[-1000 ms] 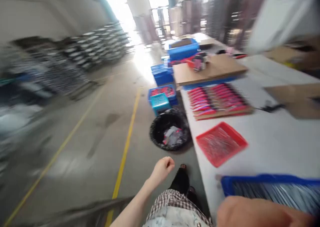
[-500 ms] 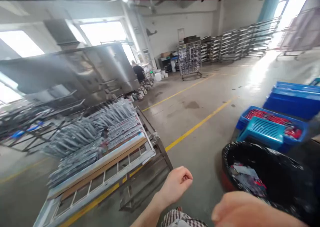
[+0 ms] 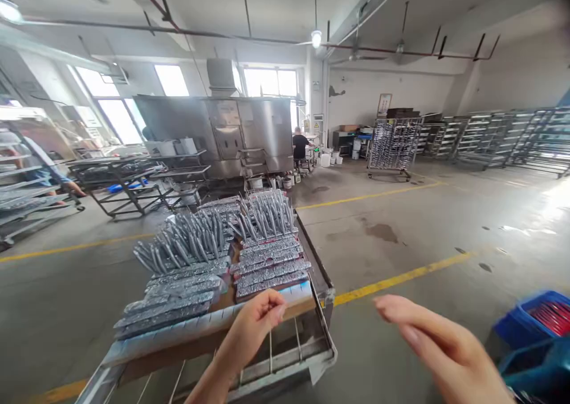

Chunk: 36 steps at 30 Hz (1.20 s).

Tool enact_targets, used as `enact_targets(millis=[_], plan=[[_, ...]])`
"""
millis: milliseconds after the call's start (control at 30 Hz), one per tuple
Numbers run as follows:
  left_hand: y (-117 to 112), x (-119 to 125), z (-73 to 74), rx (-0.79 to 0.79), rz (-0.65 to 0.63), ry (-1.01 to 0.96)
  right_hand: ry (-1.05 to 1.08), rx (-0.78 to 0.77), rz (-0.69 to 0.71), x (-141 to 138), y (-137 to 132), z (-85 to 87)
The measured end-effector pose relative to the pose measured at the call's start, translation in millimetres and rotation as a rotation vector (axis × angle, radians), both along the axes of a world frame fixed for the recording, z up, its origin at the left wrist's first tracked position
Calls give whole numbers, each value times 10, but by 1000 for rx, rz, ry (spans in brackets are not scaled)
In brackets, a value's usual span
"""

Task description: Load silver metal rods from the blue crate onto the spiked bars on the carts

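My left hand (image 3: 258, 321) is in front of the near end of a wire-frame cart (image 3: 327, 347), fingers curled in and thumb against them, with nothing visible in it. Out to the right, over the floor, my right hand (image 3: 445, 344) has its fingers stretched forward and its thumb apart, holding nothing. On the cart lie flat silver-grey speckled strips (image 3: 271, 264) in two stacks. Behind them, many similar grey pieces (image 3: 187, 240) stand upright in rows. A pale board with a brown edge (image 3: 294, 297) runs along the near side of the stacks.
At the lower right, a blue crate (image 3: 516, 324) holds red pieces, beside a teal bin (image 3: 541, 359). Rolling racks (image 3: 394, 145) line the far right. A person (image 3: 300, 145) sits near a large steel machine (image 3: 227, 133). Another person is partly visible behind a rack (image 3: 27, 184) at left.
The view has swung left toward the cart, and the black-lined bin has left the frame. My left hand is now before the cart; my right hand has come further into view, fingers forward.
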State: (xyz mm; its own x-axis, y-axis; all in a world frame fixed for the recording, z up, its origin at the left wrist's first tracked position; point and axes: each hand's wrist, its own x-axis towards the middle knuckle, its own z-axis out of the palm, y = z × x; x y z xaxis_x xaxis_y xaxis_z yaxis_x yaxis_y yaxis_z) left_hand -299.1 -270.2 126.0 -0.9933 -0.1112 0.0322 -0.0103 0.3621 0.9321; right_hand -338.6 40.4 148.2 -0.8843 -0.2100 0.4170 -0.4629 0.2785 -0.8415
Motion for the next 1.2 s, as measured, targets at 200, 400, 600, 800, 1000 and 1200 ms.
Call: enact_targets(millis=[200,400,600,800,1000,1200], plan=[[-175,-645,113,-210,229,109,-318,-50,316,-1191,-827,-418],[-146,-1637,121,-497,514,91,-287,6,509,-2085,-1300,-1038],[-78,-2303,10,-695,709,-52,-184,94,574,-2580,-1556,-1149],[-6,-2588,-91,-838,813,-150,-117,89,592,-2899,-1900,-1090],[-3,-2670,-116,-881,846,-163,-12,119,546,-3133,-2337,-1043],[-66,-2607,-159,-785,821,-107,165,143,604,-3215,-2512,-1004]])
